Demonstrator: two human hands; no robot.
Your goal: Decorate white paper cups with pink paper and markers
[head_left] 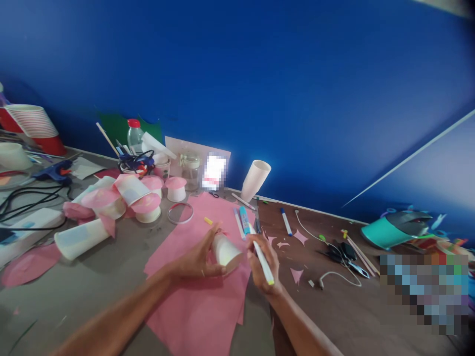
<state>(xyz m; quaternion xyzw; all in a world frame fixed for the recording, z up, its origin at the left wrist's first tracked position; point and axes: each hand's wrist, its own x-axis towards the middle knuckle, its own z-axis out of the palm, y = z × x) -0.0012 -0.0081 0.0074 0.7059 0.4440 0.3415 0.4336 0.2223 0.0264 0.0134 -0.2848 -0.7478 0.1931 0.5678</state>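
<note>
My left hand (pixel 198 254) is closed around a white paper cup (pixel 225 251), which lies tilted on its side over a pink paper sheet (pixel 189 306). In my right hand (pixel 265 262) is a white marker pen (pixel 264 259) with a yellow end pointing toward me. That hand is just right of the cup. A small yellow cap (pixel 208 221) lies on the pink sheet beyond my left hand. Near the far right edge of the sheet are a blue glue stick (pixel 244 220) and a white pen (pixel 238 222).
Pink-topped paper cups (pixel 146 207) crowd the left side. Behind stand a glass jar (pixel 191 170), a lit phone (pixel 214 170) and a cup stack (pixel 256 179) by the blue wall. At right lie a blue-capped marker (pixel 286 221), pink scraps (pixel 300 237), scissors (pixel 358 268) and a cable (pixel 339 273).
</note>
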